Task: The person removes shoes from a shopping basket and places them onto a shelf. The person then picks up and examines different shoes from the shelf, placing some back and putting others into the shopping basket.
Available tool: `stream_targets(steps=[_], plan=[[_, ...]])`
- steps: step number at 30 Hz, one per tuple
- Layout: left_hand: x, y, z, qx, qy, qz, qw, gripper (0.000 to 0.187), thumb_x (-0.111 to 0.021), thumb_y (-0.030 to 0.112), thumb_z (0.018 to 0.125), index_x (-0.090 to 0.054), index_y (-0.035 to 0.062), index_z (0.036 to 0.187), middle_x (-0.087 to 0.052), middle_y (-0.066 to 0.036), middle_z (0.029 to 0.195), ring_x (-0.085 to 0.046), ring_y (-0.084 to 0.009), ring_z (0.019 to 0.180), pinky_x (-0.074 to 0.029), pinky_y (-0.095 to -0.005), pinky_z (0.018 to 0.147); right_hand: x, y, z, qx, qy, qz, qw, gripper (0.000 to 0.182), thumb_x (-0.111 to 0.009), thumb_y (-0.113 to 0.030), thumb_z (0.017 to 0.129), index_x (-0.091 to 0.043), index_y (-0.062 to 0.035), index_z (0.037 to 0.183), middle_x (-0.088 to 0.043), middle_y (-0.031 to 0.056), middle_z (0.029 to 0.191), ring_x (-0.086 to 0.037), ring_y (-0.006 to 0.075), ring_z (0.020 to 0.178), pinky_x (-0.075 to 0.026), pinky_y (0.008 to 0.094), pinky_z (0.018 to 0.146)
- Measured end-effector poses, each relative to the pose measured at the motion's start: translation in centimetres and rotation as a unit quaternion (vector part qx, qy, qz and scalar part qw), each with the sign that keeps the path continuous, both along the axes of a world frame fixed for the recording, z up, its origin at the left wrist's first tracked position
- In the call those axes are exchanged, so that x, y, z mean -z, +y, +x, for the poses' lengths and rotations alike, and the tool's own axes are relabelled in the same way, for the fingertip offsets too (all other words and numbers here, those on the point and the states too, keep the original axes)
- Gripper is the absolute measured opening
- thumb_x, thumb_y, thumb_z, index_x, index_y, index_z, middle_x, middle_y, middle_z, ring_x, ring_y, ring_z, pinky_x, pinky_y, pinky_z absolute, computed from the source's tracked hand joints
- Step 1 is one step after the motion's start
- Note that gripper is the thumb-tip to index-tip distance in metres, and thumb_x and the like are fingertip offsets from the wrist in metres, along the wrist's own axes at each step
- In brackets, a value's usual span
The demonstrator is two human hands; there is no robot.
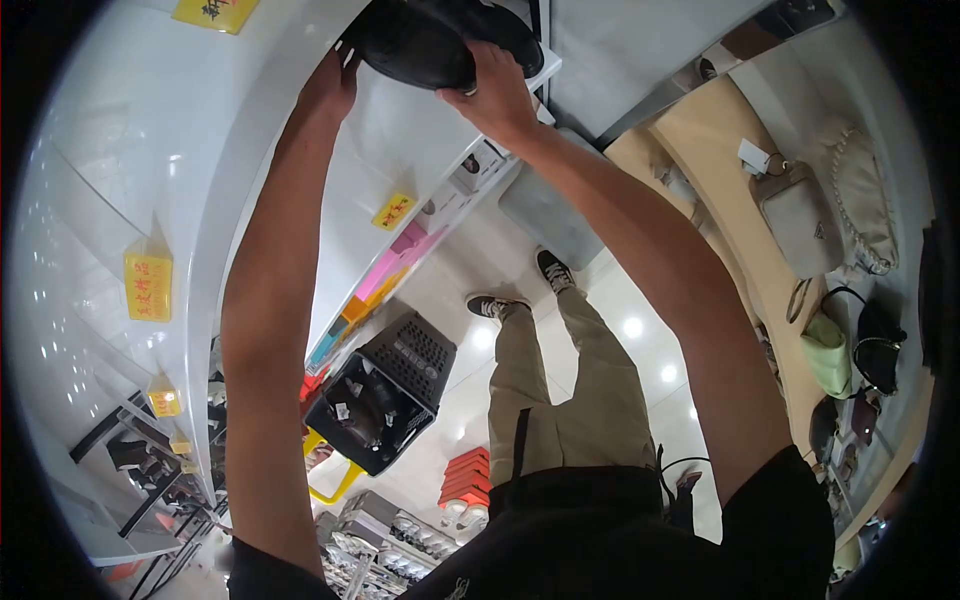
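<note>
At the top edge of the head view, my left hand [333,82] and my right hand [497,92] hold a black shoe [412,45] from its two sides, over a white shelf [345,180]. The fingers of my left hand are partly hidden behind the shoe. My right thumb lies along the near side, with the fingers bent over the shoe's right end. A second black shoe [508,38] is just beyond my right hand. The upper part of both shoes is cut off by the frame.
Yellow sign cards [148,287] stand along the white shelves. A black basket [420,355] with a yellow handle [338,485] and dark shoes inside sits on the floor. A grey stool [555,215] is near my feet. Handbags [800,220] line a wooden shelf [715,130] on the right.
</note>
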State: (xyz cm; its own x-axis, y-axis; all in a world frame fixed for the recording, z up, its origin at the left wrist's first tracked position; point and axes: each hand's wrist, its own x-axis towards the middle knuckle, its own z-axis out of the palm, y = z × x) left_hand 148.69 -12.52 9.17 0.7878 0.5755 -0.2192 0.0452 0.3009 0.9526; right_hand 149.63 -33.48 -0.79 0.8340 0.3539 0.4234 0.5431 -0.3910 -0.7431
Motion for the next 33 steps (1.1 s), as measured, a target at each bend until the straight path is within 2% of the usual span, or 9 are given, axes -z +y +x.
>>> stream_targets(steps=[3,9,12,16,18,21,24,29,33], plan=[[0.2,-0.4,0.1,0.005,0.042,0.025,0.999,0.057,-0.062,0.04,0.096,-0.046,0.0087,0.141,-0.052,-0.008,0.138,-0.048,-0.0235,0.13,-0.035,-0.0463,0.116,1.4,0.7,0.6,-0.007,0.018,0.027,0.999,0.076,-0.085,-0.022,0.074,-0.047,0.0027,0.135,-0.059,0.0251,0.123,-0.055,0.044,0.114,-0.046,0.0473,0.1],[1.8,0.7,-0.1,0.03,0.061,0.032,0.997,0.055,-0.061,0.038,0.098,-0.047,0.0065,0.141,-0.053,-0.008,0.14,-0.05,-0.0231,0.13,-0.043,-0.0451,0.112,3.6,1.0,0.4,-0.026,0.06,0.027,0.997,0.076,-0.084,-0.022,0.076,-0.046,0.0035,0.136,-0.057,0.0264,0.125,-0.054,0.0437,0.118,-0.045,0.0464,0.101],[4.2,3.1,0.6,0.038,0.043,0.034,0.998,0.04,-0.058,0.026,0.101,-0.053,0.0126,0.139,-0.055,-0.01,0.136,-0.052,-0.0248,0.125,-0.049,-0.0467,0.103,3.8,0.7,-0.3,-0.006,0.052,0.013,0.999,0.076,-0.084,-0.023,0.077,-0.045,0.004,0.136,-0.056,0.0262,0.126,-0.053,0.0433,0.119,-0.045,0.0468,0.102],[7.1,5.3,1.4,0.021,0.039,0.014,0.999,0.036,-0.057,0.023,0.102,-0.053,0.0097,0.136,-0.055,-0.01,0.135,-0.052,-0.0252,0.125,-0.048,-0.0447,0.103,3.9,-0.2,-1.3,-0.018,0.069,-0.009,0.997,0.079,-0.085,-0.026,0.077,-0.044,0.0041,0.137,-0.055,0.0242,0.128,-0.051,0.042,0.122,-0.044,0.047,0.102],[6.8,5.2,1.3,0.03,0.031,0.009,0.999,0.036,-0.055,0.022,0.103,-0.053,0.0079,0.135,-0.054,-0.009,0.137,-0.052,-0.0234,0.124,-0.049,-0.0441,0.103,4.3,-0.2,-1.4,-0.022,0.061,0.005,0.998,0.082,-0.086,-0.028,0.075,-0.043,0.0037,0.137,-0.055,0.0231,0.128,-0.05,0.0418,0.123,-0.044,0.0473,0.102],[4.4,2.9,1.2,0.007,0.064,0.036,0.997,0.045,-0.059,0.019,0.1,-0.045,0.0021,0.14,-0.049,-0.017,0.141,-0.051,-0.0316,0.127,-0.046,-0.0464,0.106,4.3,-0.7,-2.0,-0.042,0.066,0.025,0.997,0.085,-0.088,-0.029,0.072,-0.043,0.0033,0.137,-0.055,0.0221,0.128,-0.05,0.0422,0.122,-0.044,0.0477,0.101],[3.5,2.3,0.8,0.029,0.08,0.079,0.993,0.054,-0.059,0.039,0.099,-0.047,0.0067,0.141,-0.054,-0.009,0.139,-0.051,-0.0228,0.129,-0.045,-0.0433,0.11,4.7,-0.8,-2.1,-0.032,0.035,0.008,0.999,0.088,-0.089,-0.03,0.071,-0.043,0.0027,0.138,-0.055,0.0216,0.127,-0.05,0.0424,0.121,-0.043,0.0481,0.102],[1.6,0.2,-0.3,0.031,0.089,0.069,0.993,0.056,-0.06,0.04,0.098,-0.047,0.0077,0.142,-0.055,-0.006,0.138,-0.053,-0.0187,0.126,-0.044,-0.0387,0.107,4.2,-1.1,-2.8,-0.026,0.033,0.002,0.999,0.089,-0.089,-0.032,0.07,-0.042,0.0063,0.135,-0.052,0.0268,0.128,-0.051,0.044,0.118,-0.043,0.0489,0.102],[4.5,2.6,0.6,0.002,0.101,0.079,0.992,0.061,-0.064,0.043,0.095,-0.046,0.0088,0.142,-0.055,-0.003,0.137,-0.051,-0.017,0.126,-0.04,-0.0373,0.107,4.3,-1.6,-3.4,-0.039,0.045,-0.039,0.997,0.09,-0.086,-0.032,0.074,-0.04,0.0054,0.142,-0.05,0.0241,0.134,-0.048,0.0408,0.125,-0.038,0.0478,0.107]])
